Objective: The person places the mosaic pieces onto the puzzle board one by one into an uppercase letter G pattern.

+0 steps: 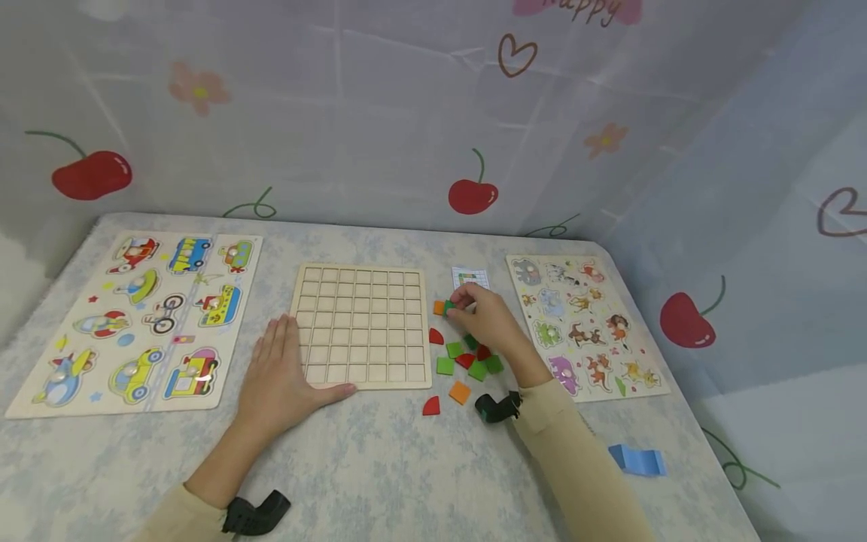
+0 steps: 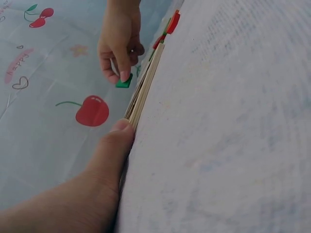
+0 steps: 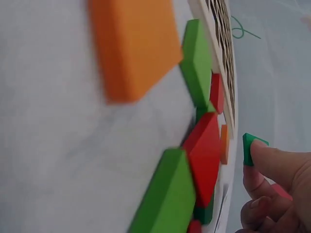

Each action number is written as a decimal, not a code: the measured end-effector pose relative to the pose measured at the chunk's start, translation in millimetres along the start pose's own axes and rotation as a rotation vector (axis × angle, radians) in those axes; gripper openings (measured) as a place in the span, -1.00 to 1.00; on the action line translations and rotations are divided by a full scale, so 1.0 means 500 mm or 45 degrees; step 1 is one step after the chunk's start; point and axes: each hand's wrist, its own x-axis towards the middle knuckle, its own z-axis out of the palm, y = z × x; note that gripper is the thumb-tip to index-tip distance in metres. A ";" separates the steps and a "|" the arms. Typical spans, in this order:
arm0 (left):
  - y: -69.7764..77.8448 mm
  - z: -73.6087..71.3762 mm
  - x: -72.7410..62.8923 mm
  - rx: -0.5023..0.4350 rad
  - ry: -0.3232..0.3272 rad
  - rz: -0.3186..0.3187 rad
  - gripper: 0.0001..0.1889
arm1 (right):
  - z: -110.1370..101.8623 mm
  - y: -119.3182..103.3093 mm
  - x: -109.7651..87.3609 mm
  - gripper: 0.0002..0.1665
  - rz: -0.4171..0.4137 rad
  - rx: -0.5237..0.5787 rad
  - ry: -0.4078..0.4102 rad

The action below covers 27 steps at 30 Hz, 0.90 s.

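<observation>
My right hand [image 1: 484, 316] pinches a dark green square tile [image 3: 248, 148] between thumb and fingers, held above the table to the right of the wooden grid board [image 1: 362, 327]. The left hand [image 1: 274, 376] rests along the board's left edge, fingers straight, its thumb reaching along the near edge. In the left wrist view that thumb [image 2: 116, 141] touches the board's side. Below my right hand lies a loose group of tiles: light green squares [image 1: 445, 366], red quarter-circles [image 1: 436, 336] and orange squares [image 1: 460, 392]. The board's grid cells hold no tiles.
A vehicle picture board [image 1: 156, 324] lies at the left, an animal picture board [image 1: 585, 327] at the right. A small printed card [image 1: 470, 276] is behind the tiles. A blue curved block [image 1: 638, 460] sits near the right front. Behind the table hangs a patterned curtain [image 1: 393, 135].
</observation>
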 end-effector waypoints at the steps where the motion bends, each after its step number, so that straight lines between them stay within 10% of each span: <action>1: 0.000 0.000 -0.001 0.006 -0.004 -0.004 0.59 | 0.003 -0.006 0.007 -0.84 -0.004 0.008 0.003; 27: -0.006 0.004 -0.001 0.020 0.011 -0.003 0.58 | 0.119 -0.173 0.113 -0.83 -0.051 -0.131 -0.095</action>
